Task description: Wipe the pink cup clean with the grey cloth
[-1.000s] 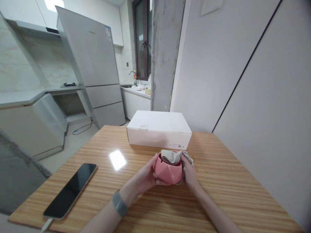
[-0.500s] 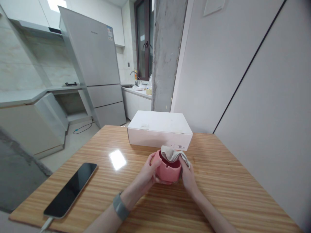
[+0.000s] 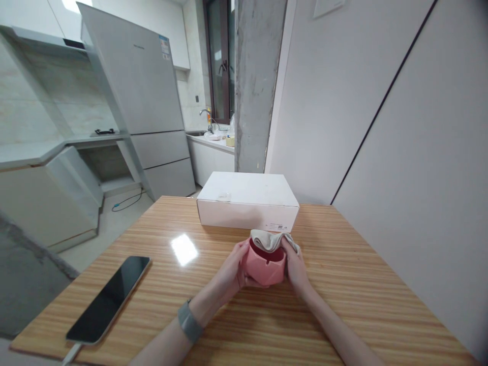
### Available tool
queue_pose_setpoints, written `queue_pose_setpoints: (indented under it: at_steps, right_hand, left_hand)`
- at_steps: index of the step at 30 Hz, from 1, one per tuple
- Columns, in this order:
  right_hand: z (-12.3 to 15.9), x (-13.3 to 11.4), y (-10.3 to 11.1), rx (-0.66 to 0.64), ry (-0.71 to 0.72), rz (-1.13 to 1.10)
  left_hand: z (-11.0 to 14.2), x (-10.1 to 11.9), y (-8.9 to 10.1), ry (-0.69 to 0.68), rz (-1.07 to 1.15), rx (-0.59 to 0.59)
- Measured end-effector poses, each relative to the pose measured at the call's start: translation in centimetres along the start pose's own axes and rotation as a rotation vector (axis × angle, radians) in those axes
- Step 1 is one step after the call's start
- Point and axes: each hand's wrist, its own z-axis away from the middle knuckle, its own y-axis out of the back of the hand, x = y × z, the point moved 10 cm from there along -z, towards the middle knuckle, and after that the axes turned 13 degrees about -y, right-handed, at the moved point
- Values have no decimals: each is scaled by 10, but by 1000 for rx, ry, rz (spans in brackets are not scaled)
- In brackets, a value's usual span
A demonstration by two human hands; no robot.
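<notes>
**Pink faceted bowl held between both hands**

The small pink faceted ceramic bowl (image 3: pixel 264 265) sits on the striped wooden table (image 3: pixel 343 284), just before the white cardboard box (image 3: pixel 247 207). Left hand (image 3: pixel 232 272) cups its left wall, fingers closed on it. Right hand (image 3: pixel 294 267) grips the right wall, pinching a beige cloth (image 3: pixel 269 239) draped over the far rim.

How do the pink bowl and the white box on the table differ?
The pink bowl is small, faceted and open-topped; the white box is larger, flat, rectangular and closed. The left hand and right hand hold the bowl, a beige cloth over its rim; the box sits untouched behind. Both are on the wooden table.
</notes>
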Motion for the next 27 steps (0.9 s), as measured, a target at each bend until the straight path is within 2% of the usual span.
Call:
queue_pose_setpoints:
  at_steps: [4,8,11,14,19,22,27]
  right_hand:
    - [5,-7,-10,-52,11,-14]
    - [19,-13,-14,-33,26,-9]
    - [26,-15,-17,-15,29,-1]
    - [26,-14,-18,-13,27,2]
    - [19,-10,-14,-32,1,-1]
    - [17,-10,-18,-87,-6,5]
    - [16,-13,-30,-237,-25,52]
  left_hand:
    - [0,11,0,-65,12,39]
    - [5,33,-4,-202,28,110]
    - [7,38,-4,-252,47,151]
    - [7,35,-3,-243,34,131]
    - [6,23,-10,-145,10,2]
    - [4,20,-12,-95,43,-12]
    - [3,26,-16,-99,150,-38]
